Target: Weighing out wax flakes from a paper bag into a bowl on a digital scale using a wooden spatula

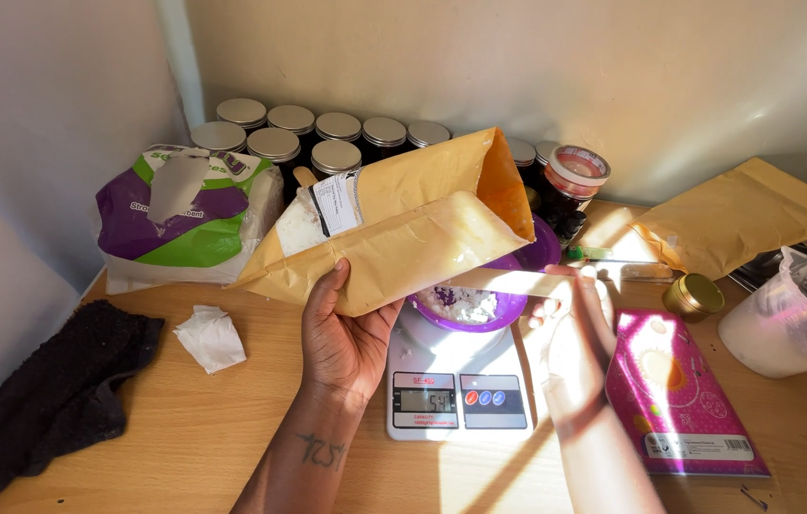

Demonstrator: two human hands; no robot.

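Kraft paper bag point(403, 228): tilted over purple bowl point(468, 306) on scale point(459, 381), my left hand point(342, 333) grip closed underneath (white label upper side); right hand point(570, 314) fingers at its mouth edge, grip unclear. Pink packet point(679, 390) on counter point(185, 428).

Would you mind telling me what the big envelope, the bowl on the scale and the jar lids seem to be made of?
Envelope: matte brown paper, creased, likely a padded mailer. Bowl: smooth purple plastic, by its even colour and slight sheen. Jar lids: brushed silver metal, judging by their dull grey shine. The left hand holds the envelope.
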